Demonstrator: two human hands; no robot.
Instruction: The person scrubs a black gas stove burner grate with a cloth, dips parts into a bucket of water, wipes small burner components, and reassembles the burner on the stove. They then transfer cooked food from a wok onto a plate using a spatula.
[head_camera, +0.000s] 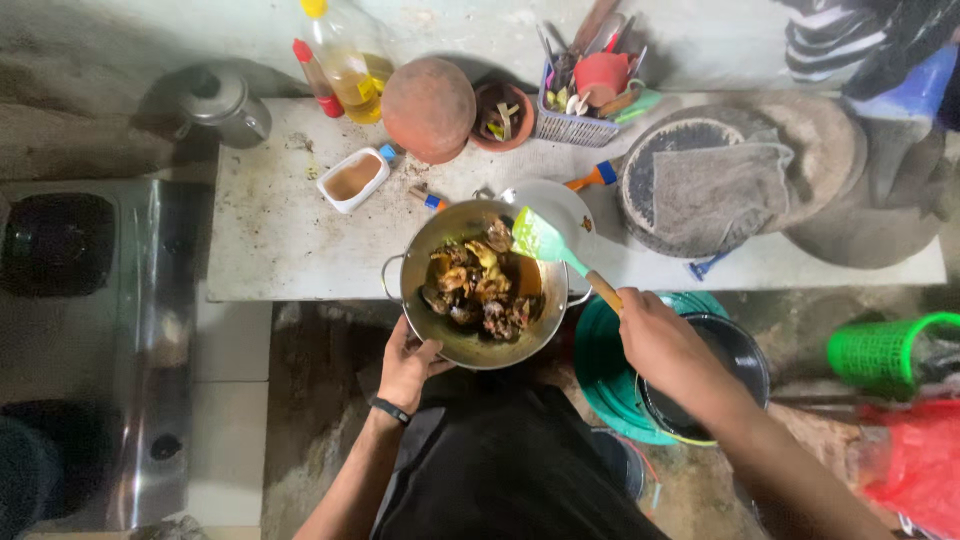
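The metal pot (480, 300) of dark cooked pieces is gripped at its near rim by the left hand (408, 365), fingers curled shut on the edge. A green spatula (560, 255) is held by its wooden handle in the closed right hand (655, 335), the blade resting over the food. The pot overhangs the bench's (270, 240) front edge. Bare bench is left open to its left; a white lid (562, 205) lies just behind.
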